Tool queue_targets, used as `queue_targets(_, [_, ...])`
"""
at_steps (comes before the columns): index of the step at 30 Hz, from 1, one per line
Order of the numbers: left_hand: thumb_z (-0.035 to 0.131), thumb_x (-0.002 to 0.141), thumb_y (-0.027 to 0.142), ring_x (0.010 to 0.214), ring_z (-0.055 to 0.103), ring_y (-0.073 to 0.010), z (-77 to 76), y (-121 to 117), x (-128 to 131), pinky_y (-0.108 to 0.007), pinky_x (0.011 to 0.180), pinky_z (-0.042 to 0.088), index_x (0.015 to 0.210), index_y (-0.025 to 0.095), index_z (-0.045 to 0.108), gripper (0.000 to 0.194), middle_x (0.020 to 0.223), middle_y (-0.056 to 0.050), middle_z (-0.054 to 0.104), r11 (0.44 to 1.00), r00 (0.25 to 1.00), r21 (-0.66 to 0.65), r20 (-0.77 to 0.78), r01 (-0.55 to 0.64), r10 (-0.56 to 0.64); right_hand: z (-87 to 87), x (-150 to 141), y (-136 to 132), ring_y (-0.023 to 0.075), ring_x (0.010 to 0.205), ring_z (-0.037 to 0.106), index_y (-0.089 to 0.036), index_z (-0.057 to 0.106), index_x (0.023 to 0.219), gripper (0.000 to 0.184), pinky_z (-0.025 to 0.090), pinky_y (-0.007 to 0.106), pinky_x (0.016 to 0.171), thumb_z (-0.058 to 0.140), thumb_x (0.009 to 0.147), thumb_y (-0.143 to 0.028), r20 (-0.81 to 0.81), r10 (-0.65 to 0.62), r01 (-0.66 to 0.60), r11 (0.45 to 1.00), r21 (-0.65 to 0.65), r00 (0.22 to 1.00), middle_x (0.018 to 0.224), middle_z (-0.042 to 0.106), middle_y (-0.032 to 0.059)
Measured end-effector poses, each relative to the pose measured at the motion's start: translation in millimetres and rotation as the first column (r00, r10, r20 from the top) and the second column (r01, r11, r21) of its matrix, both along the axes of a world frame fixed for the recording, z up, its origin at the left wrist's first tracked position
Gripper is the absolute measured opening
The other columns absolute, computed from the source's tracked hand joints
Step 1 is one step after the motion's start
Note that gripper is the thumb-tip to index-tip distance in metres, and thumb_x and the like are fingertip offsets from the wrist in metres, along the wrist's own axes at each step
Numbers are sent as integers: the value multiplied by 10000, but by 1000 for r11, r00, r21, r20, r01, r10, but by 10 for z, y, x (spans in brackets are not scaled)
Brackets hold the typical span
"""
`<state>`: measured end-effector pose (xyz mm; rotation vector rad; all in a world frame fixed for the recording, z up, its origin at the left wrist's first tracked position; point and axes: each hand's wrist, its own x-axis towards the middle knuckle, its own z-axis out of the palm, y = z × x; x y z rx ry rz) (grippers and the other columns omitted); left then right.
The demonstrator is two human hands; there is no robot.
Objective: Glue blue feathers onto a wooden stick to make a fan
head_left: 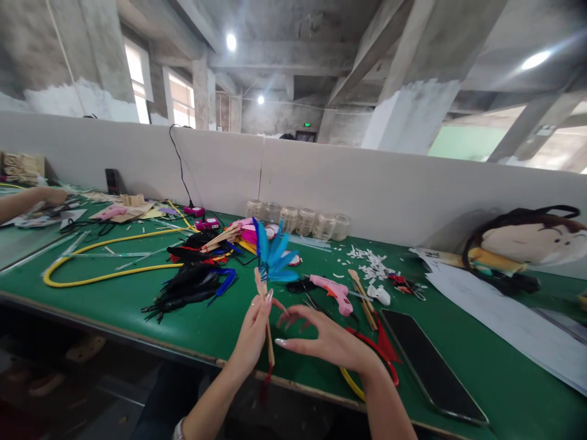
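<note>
My left hand [253, 335] pinches a thin wooden stick [267, 324] that stands upright, with blue feathers [274, 256] fanned out at its top and a red tassel at its bottom end. My right hand [321, 337] hovers just right of the stick, fingers spread and curved, holding nothing. Both hands are over the front edge of the green table [137, 305].
A pile of black, blue and pink feathers [197, 278] and a yellow hose [105, 263] lie to the left. A pink glue gun [332, 290], wooden sticks, a red tassel [383, 348] and a dark phone [428, 363] lie right. Jars [298, 221] line the white partition. Another person's arm [27, 200] is far left.
</note>
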<state>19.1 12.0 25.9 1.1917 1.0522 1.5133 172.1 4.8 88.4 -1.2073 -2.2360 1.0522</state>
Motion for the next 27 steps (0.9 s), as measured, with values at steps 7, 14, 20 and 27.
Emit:
queue_targets(7, [422,799,416,884,495,-170,59,42,6,-263,875,328,743,192,672,341,770,-27,577,985,975,25,-151,171,-165,-284,-211,88,161,836,544,-171,594,843,319,446,284,733,525,740,-464,-255,145,-193,966,-174,956,879,603,18])
queue_targets(14, [481,769,425,835,502,-178,89,93,-489,-264,726,392,1037,236,571,340,912,-43,566,961,840,25,-493,274,-227,-207,-126,83,155,648,587,-155,566,768,391,468,293,635,483,740,-536,-297,75,-167,940,-298,952,700,618,12])
queue_targets(20, [622,622,471,810,515,-236,-49,454,-1188,-339,764,360,890,206,582,379,856,-66,599,958,378,182,-890,-221,256,-80,5,57,171,696,590,-164,575,731,390,460,289,651,463,755,-537,-200,12,-49,981,-185,980,731,619,25])
queue_targets(27, [594,618,474,645,547,-194,-189,623,-1270,-266,587,382,909,199,584,401,675,-15,632,993,554,-20,-831,-119,50,-87,18,52,163,679,585,-165,570,715,391,451,267,631,456,761,-537,-173,12,-42,985,-168,985,705,605,16])
